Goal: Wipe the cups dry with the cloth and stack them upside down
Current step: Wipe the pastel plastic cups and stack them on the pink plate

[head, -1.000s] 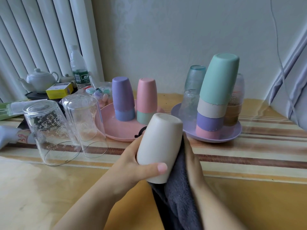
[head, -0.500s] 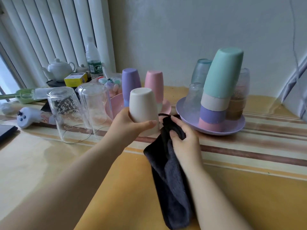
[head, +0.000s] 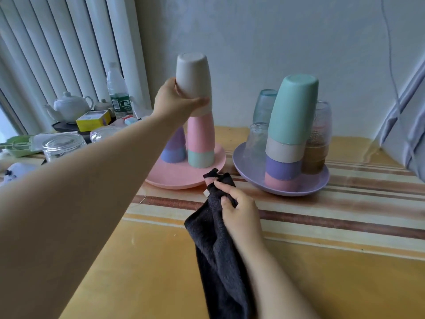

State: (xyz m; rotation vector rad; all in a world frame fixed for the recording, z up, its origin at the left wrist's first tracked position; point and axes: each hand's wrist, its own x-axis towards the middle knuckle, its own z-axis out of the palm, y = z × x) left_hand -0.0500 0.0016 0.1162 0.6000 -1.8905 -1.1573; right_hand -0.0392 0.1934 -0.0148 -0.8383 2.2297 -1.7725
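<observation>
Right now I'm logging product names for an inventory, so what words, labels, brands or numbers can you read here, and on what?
Nothing can be read with confidence.
Water bottle: green label with white characters, too blurred to read.
Yellow box: print on its top panel, too small to read.
Beige cup in the left hand, the stacked cups and the dark cloth in the right hand: no text visible.
</observation>
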